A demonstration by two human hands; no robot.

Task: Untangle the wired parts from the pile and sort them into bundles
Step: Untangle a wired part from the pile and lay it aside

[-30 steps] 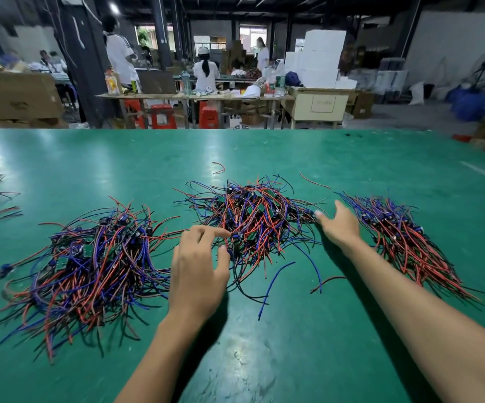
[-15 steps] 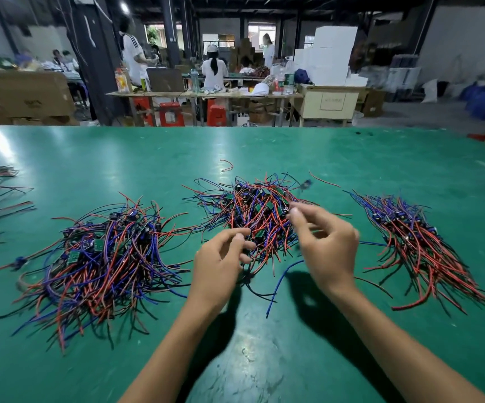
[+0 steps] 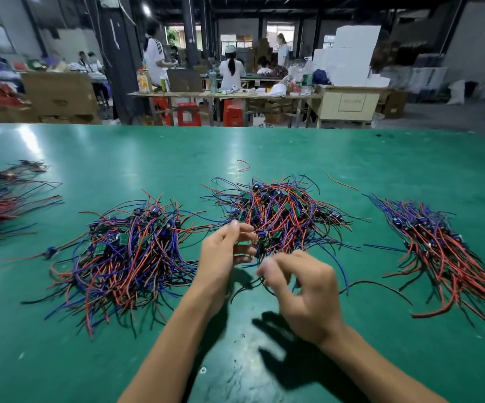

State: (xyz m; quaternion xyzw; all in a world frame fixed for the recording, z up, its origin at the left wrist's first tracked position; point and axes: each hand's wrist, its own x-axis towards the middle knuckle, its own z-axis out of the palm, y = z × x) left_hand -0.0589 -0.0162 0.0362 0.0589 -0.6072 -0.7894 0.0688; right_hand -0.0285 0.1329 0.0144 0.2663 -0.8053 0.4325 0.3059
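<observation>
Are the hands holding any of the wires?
Too blurry to be sure. Both the left hand and right hand have curled fingers at the near edge of the middle pile, seemingly pinching wires.

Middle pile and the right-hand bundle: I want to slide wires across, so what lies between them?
In the head view, mostly bare green table separates the middle pile from the right-hand bundle; only stray wire ends reach in.

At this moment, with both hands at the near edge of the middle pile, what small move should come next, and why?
Probably draw the right hand back toward the body while the left hand steadies the middle pile. Both hands sit at its near edge, fingers curled among loose wire ends, though blur hides the exact grip. A freed part would likely go to the aligned right bundle.
</observation>
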